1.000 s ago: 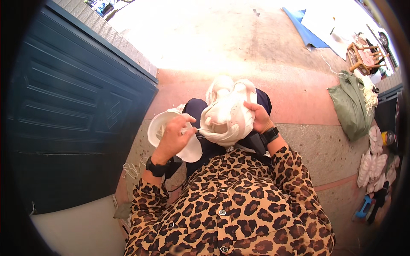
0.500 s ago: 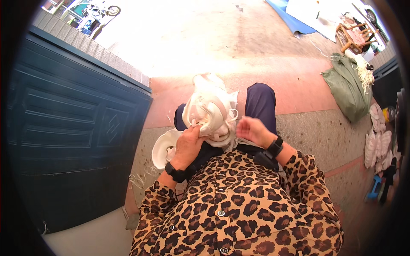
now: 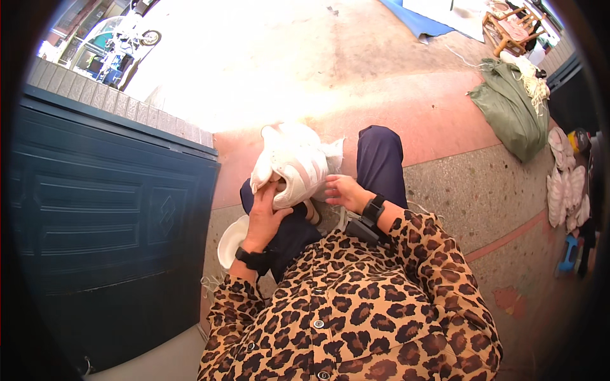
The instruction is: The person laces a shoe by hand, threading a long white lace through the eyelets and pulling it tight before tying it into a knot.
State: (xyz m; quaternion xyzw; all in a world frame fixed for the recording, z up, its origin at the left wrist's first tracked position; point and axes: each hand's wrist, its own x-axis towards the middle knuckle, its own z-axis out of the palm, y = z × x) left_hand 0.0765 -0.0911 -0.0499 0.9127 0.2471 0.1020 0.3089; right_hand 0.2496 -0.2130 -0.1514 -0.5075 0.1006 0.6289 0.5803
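Left grip (image 3: pixel 262 218) pinches white shoe (image 3: pixel 304 166) by edge; right grip (image 3: pixel 346 192) half-spread, empty; gap between shoe, knee (image 3: pixel 380 152).

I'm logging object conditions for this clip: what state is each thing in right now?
White shoe: opening turned toward the left hand
Left hand: fingers at the shoe's opening
Right hand: beside the shoe, fingers partly spread
White hollow item: open side showing
Green cloth bundle: slumped on the ground
Blue sheet: lying on the ground
Dark blue door: open or shut unclear
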